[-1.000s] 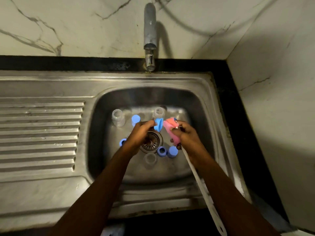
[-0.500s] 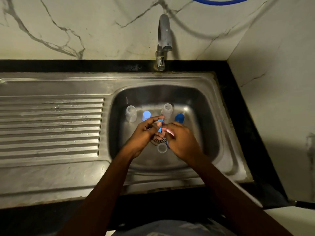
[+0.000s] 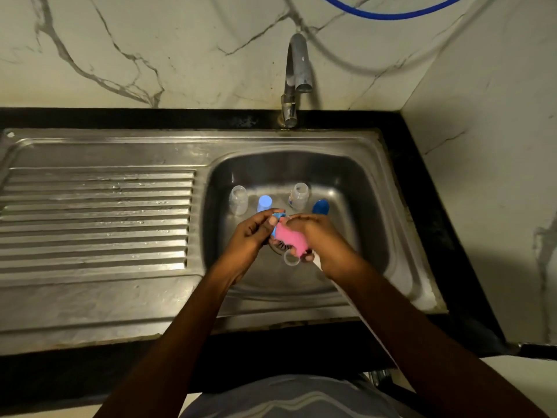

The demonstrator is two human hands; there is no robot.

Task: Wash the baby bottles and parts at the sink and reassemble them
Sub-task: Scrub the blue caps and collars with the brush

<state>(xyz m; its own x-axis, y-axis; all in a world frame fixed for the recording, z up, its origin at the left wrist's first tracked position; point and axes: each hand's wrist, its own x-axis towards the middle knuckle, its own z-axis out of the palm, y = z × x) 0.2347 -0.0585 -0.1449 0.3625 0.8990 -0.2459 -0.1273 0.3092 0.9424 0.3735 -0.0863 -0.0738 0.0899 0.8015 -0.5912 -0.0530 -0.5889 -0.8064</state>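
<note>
My grey shirt (image 3: 286, 398) fills the bottom edge, and both my bare forearms reach out from it over the black table (image 3: 437, 236) and across the front rim of the steel sink (image 3: 271, 312). To my left the ribbed draining board (image 3: 96, 221) glistens with drops.

Over the middle of the basin my two hands meet. My left grip (image 3: 253, 233) has its fingers curled in and pinches a small blue bottle part (image 3: 278, 219) between thumb and fingertips. My right grip (image 3: 321, 236) is curled round a pink sponge (image 3: 290, 240), which presses against that blue part; the sponge's lower end sticks out below my fingers. Just under the sponge a clear ring (image 3: 291, 259) lies on the basin floor, beside the drain (image 3: 278, 245), which my hands mostly cover. I cannot tell whether my right fingertips touch the ring.

Beyond my hands, four pieces stand in a row along the far side of the basin: a clear bottle (image 3: 238, 201) at the left, a pale blue cap (image 3: 264, 203) next to it, a second clear bottle (image 3: 299, 196), and a dark blue cap (image 3: 320, 206) at the right, just behind my right knuckles.

Farther back the tap (image 3: 297, 70) rises from the table's rear strip, its spout pointing down. Behind it stands the veined marble wall (image 3: 180, 55), with a blue hose (image 3: 391, 14) looping across its top.
</note>
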